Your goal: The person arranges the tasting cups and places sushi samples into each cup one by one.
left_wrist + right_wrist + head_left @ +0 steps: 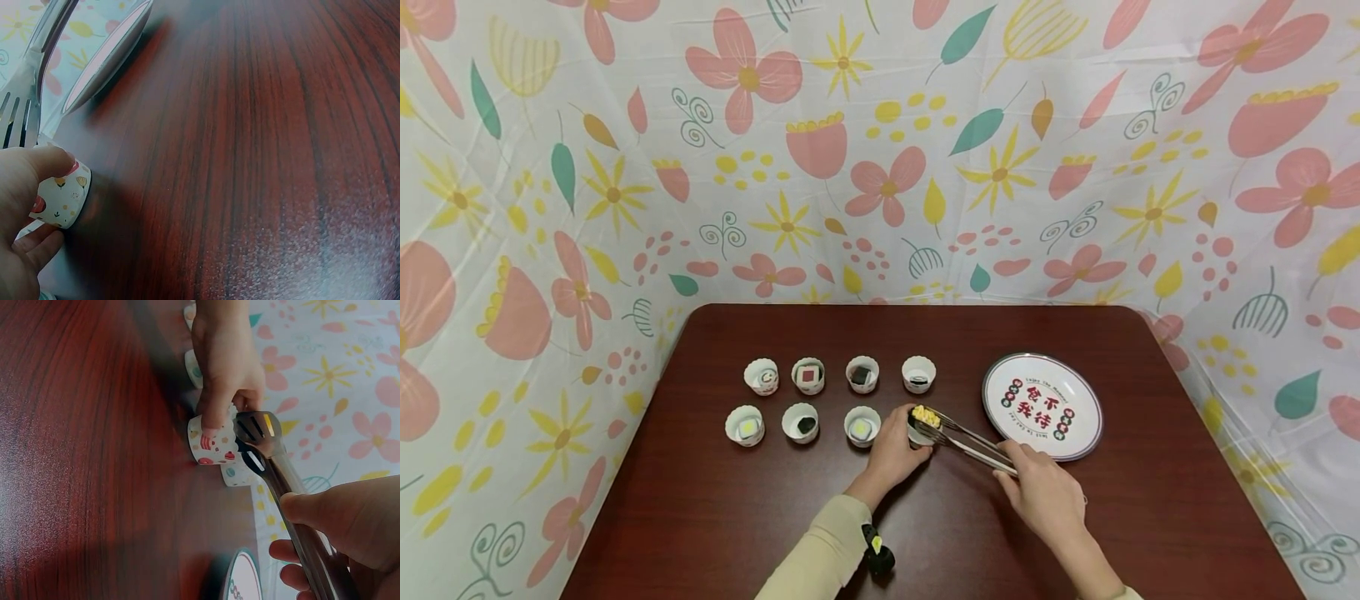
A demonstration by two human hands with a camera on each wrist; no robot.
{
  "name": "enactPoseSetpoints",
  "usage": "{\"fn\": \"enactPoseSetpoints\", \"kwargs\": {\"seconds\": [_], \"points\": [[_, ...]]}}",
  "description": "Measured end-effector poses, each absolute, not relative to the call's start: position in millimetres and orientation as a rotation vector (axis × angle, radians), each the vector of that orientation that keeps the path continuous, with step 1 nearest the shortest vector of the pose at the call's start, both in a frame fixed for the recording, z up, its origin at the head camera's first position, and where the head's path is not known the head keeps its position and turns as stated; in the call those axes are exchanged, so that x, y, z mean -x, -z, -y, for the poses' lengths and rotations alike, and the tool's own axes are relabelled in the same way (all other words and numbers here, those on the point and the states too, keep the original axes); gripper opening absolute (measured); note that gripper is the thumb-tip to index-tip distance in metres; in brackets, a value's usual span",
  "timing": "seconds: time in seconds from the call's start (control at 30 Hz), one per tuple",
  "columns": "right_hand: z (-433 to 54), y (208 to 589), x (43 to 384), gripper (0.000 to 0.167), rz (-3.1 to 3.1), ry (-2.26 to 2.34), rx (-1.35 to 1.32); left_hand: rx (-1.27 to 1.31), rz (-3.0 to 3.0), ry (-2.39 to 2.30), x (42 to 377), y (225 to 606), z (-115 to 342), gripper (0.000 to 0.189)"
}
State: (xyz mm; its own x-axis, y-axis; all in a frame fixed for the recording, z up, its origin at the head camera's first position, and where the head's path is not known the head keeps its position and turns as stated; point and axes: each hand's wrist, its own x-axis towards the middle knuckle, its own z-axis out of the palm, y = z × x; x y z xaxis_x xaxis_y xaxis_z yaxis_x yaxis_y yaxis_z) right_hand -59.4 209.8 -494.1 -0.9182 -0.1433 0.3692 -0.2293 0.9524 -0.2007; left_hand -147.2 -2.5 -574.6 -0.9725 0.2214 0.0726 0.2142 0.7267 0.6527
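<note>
My left hand (891, 450) grips a small patterned paper cup (69, 194) on the table, thumb and fingers around its sides. In my right hand (1045, 492) is a pair of metal tongs (979, 450), reaching leftward to that cup. Between the tong heads, right at the cup's rim, sits a dark-wrapped sushi piece topped with yellow corn (927, 414). Seen from the right wrist, the slotted tong heads (259, 428) overlap the cup's mouth, hiding most of the piece.
An oval white plate (1078, 396) with red characters lies right of the tongs. Several paper cups with small food pieces stand in two rows to the left, including one cup (862, 427) close beside my left hand and another (918, 374) behind it. A floral cloth (880, 183) hangs behind the table.
</note>
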Motion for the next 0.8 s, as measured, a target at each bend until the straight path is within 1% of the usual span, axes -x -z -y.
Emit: {"fn": "enactPoseSetpoints", "kwargs": {"seconds": [0.53, 0.8], "points": [[-208.4, 493.9, 59.4, 0.035, 2.774, -0.352, -0.267, -0.356, -2.894, -1.12, 145.9, 574.3, 1.7, 0.072], [-210.1, 494.4, 60.4, 0.042, 2.765, -0.354, -0.23, -0.401, -2.96, -1.136, 146.1, 575.6, 1.5, 0.067]]}}
